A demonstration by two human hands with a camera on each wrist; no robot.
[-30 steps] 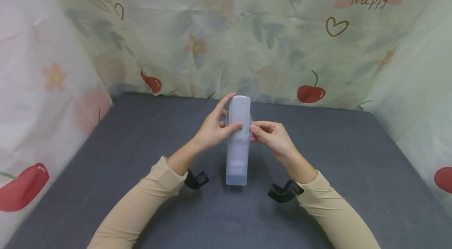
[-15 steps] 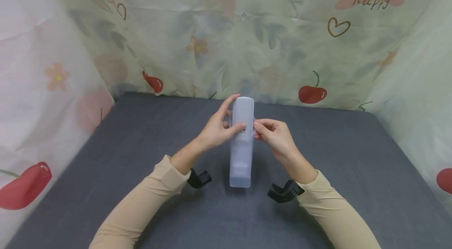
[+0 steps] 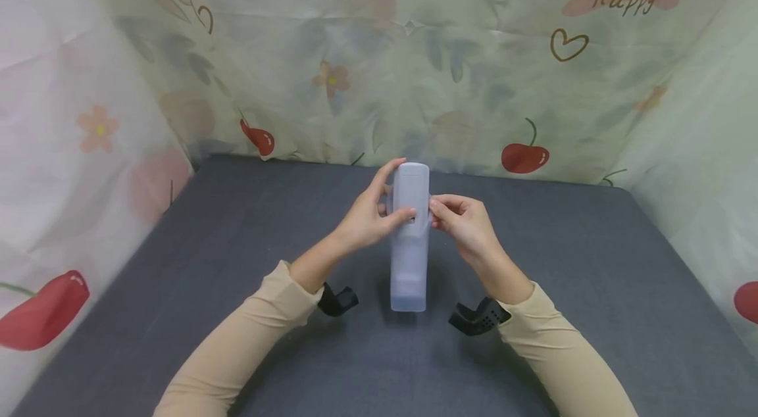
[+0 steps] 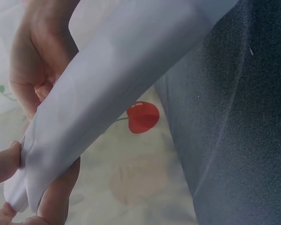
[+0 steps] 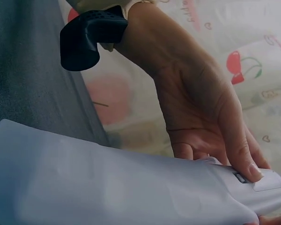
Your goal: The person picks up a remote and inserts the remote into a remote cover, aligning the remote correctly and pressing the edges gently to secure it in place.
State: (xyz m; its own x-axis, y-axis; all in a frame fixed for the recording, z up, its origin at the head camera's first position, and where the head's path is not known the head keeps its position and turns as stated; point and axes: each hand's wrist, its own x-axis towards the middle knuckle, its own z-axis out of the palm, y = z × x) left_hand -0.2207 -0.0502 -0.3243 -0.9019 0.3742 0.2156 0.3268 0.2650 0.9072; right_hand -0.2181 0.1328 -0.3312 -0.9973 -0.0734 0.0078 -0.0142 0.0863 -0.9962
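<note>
In the head view, a long pale remote-control-shaped device stands nearly upright over the table, its lower part inside a translucent soft sleeve. My left hand grips the upper part, with the thumb across the front beside a small dark slot and the index finger reaching the top edge. On the opposite side, my right hand pinches the sleeve's edge between thumb and index finger. Close up in the right wrist view, the device's end sticks out past the curved lip of the sleeve.
A dark grey cloth-covered table lies below both hands. Printed white curtains enclose it at the back and sides. Black camera mounts sit on both wrists, the right mount and the left mount.
The device and my left hand have shifted slightly right in the head view. The right hand has moved a little up along the sleeve's edge, still pinching.
</note>
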